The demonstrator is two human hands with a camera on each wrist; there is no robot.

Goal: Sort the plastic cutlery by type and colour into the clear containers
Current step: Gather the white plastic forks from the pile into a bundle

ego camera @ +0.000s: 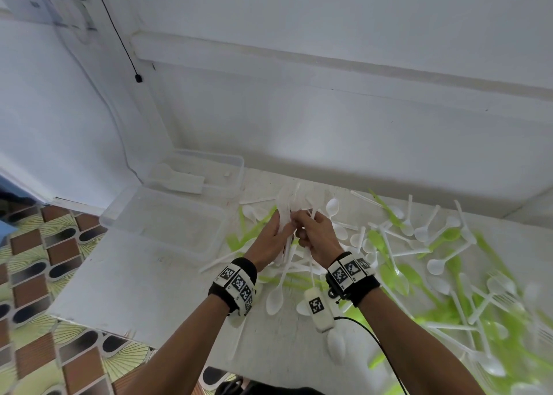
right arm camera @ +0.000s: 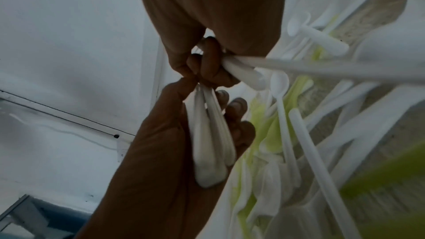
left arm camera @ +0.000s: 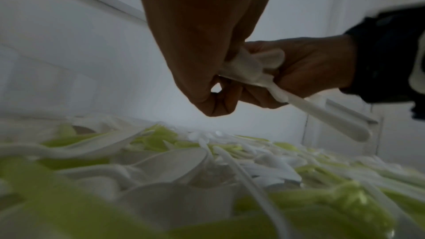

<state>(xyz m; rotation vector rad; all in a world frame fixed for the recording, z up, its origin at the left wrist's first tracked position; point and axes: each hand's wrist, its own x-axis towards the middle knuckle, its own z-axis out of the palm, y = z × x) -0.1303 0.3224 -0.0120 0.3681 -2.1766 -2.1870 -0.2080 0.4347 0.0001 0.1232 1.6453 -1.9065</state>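
Note:
Both hands meet above the cutlery pile on the white table. My left hand grips a bundle of white cutlery; their handles lie across its palm. My right hand pinches a white spoon against that bundle, its handle sticking out sideways. Loose white and lime-green spoons and forks lie below the hands. Two clear containers stand at the left: the near one looks empty, the far one holds some white pieces.
A white wall rises right behind the table. A black cable runs from my right wrist across the near edge. Patterned floor tiles show to the left of the table.

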